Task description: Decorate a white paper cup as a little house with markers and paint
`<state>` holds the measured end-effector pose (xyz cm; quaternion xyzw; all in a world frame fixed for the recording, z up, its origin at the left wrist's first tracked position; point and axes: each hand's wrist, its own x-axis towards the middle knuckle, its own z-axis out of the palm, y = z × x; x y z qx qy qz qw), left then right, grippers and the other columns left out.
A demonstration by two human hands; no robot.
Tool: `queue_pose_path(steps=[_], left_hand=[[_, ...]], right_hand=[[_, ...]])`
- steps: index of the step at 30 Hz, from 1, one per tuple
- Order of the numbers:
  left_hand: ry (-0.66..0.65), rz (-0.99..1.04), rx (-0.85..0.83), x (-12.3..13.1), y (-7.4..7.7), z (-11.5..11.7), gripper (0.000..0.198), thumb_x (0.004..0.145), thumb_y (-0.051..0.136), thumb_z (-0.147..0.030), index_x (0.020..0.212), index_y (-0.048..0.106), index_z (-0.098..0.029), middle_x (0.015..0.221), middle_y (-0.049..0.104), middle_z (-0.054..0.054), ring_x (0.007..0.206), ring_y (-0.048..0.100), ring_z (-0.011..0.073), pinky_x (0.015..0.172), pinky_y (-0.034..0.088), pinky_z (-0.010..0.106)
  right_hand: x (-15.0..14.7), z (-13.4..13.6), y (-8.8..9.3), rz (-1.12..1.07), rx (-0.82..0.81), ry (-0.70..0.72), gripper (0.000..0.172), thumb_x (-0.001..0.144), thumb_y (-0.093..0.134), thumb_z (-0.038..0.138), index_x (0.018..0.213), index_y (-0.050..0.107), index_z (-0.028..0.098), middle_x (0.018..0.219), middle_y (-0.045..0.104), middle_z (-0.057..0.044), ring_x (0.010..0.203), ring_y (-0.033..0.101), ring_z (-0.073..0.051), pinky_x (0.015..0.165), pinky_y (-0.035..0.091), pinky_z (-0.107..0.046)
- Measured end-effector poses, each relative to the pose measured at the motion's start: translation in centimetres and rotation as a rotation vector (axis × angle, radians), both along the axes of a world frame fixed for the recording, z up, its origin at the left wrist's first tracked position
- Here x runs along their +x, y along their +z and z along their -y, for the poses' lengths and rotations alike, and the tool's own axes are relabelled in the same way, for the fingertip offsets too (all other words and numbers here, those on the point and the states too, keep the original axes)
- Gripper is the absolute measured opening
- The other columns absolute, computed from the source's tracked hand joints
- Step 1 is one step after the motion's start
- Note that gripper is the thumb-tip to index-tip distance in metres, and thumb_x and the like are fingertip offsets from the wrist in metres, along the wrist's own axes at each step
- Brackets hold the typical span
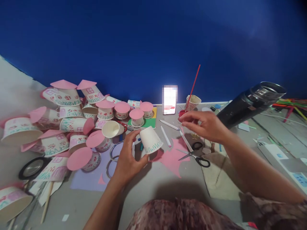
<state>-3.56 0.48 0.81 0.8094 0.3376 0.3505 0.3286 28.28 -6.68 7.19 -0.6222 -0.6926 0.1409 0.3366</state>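
My left hand (130,156) holds a white paper cup (150,139), tilted with its rim down and to the right. Green zigzag strokes run along the cup near the rim; the rest of the visible side is plain. To the right, my right hand (203,126) hovers over the table with loosely bent fingers, and nothing shows between them. Its fingertips are beside a small red round object (182,113), partly covered by the hand. Below them lie a white marker (185,140) and black-handled scissors (195,156) on pink paper scraps (172,158).
Several decorated cups with pink paper roofs (79,158) crowd the left side. Rolls of tape (111,167) rest on purple paper (88,179). A lit phone (169,100) leans at the back wall. A black flask (247,103) and a cloth pouch (220,175) are at right.
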Motion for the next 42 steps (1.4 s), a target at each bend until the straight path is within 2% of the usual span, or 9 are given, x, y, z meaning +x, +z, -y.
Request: queue_pose_path(steps=[3,7,12,17,24,28,31,36,42], left_hand=[[0.034,0.071,-0.101,0.2,0.3,0.2,0.073,0.078,0.077,-0.017,0.146,0.053,-0.028,0.151,0.058,0.01,0.137,0.059,0.0337,0.116,0.049,0.049],[0.041,0.098,-0.143,0.5,-0.1,0.3,0.075,0.076,0.077,-0.017,0.146,0.052,-0.027,0.153,0.056,0.01,0.14,0.056,0.0339,0.118,0.047,0.049],[0.024,0.113,-0.207,0.8,-0.7,0.4,0.074,0.076,0.076,-0.016,0.146,0.052,-0.026,0.153,0.055,0.012,0.14,0.056,0.0342,0.12,0.045,0.05],[0.023,0.122,-0.279,1.1,-1.0,0.4,0.077,0.074,0.075,-0.011,0.146,0.051,-0.026,0.152,0.056,0.012,0.14,0.057,0.0339,0.121,0.043,0.052],[0.061,0.18,-0.336,1.2,-0.9,0.3,0.077,0.07,0.077,-0.008,0.141,0.058,-0.028,0.15,0.058,0.011,0.138,0.057,0.034,0.121,0.044,0.051],[0.031,0.282,-0.422,1.5,-0.8,0.5,0.076,0.069,0.075,-0.006,0.14,0.058,-0.026,0.151,0.057,0.012,0.143,0.056,0.0335,0.124,0.041,0.05],[-0.023,0.392,-0.544,1.7,-0.9,0.5,0.075,0.068,0.078,-0.007,0.138,0.057,-0.024,0.15,0.059,0.013,0.145,0.055,0.0337,0.124,0.041,0.049],[-0.06,0.501,-0.695,1.6,-1.0,0.6,0.077,0.066,0.086,-0.013,0.136,0.056,-0.025,0.149,0.059,0.013,0.145,0.054,0.0347,0.122,0.042,0.048],[-0.091,0.637,-0.779,1.0,-0.8,0.4,0.079,0.064,0.093,-0.029,0.135,0.059,-0.027,0.142,0.066,0.012,0.14,0.058,0.0357,0.109,0.05,0.042]], right_hand=[[1.4,1.4,-0.1,0.171,-0.109,-0.027,0.018,0.101,0.063,0.032,0.091,0.076,0.024,0.081,0.077,-0.001,0.07,0.065,-0.017,0.067,0.044,-0.03],[2.1,4.1,-3.7,0.351,-0.263,0.002,0.017,0.099,0.063,0.025,0.086,0.074,0.023,0.08,0.077,-0.003,0.072,0.067,-0.02,0.067,0.042,-0.031],[1.9,5.8,-7.2,0.435,-0.276,0.022,0.028,0.101,0.053,0.012,0.113,0.076,0.023,0.106,0.077,-0.009,0.09,0.07,-0.022,0.076,0.047,-0.031],[1.3,4.9,-8.0,0.522,-0.251,0.166,0.03,0.095,0.059,0.008,0.11,0.078,0.025,0.124,0.071,-0.011,0.093,0.068,-0.022,0.073,0.046,-0.03],[2.5,4.1,-7.8,0.531,-0.116,0.416,0.028,0.098,0.054,0.007,0.108,0.075,0.023,0.132,0.073,-0.014,0.104,0.068,-0.025,0.087,0.054,-0.041],[0.9,5.0,-5.9,0.194,0.249,0.223,0.015,0.098,0.062,0.019,0.105,0.071,0.028,0.107,0.077,-0.01,0.098,0.07,-0.027,0.085,0.058,-0.043],[-2.1,4.5,-4.0,-0.4,0.37,-0.168,0.009,0.097,0.068,0.032,0.091,0.063,0.028,0.085,0.068,-0.007,0.082,0.067,-0.026,0.076,0.057,-0.045],[-5.3,-0.3,-1.6,-1.249,-0.031,-0.109,0.024,0.075,0.084,0.037,0.083,0.066,0.023,0.064,0.055,0.005,0.05,0.047,-0.012,0.049,0.037,-0.027],[-6.1,-3.5,-2.0,-1.304,-0.021,-0.123,0.035,0.076,0.084,0.05,0.09,0.073,0.02,0.065,0.065,0.002,0.045,0.044,-0.008,0.044,0.033,-0.023]])
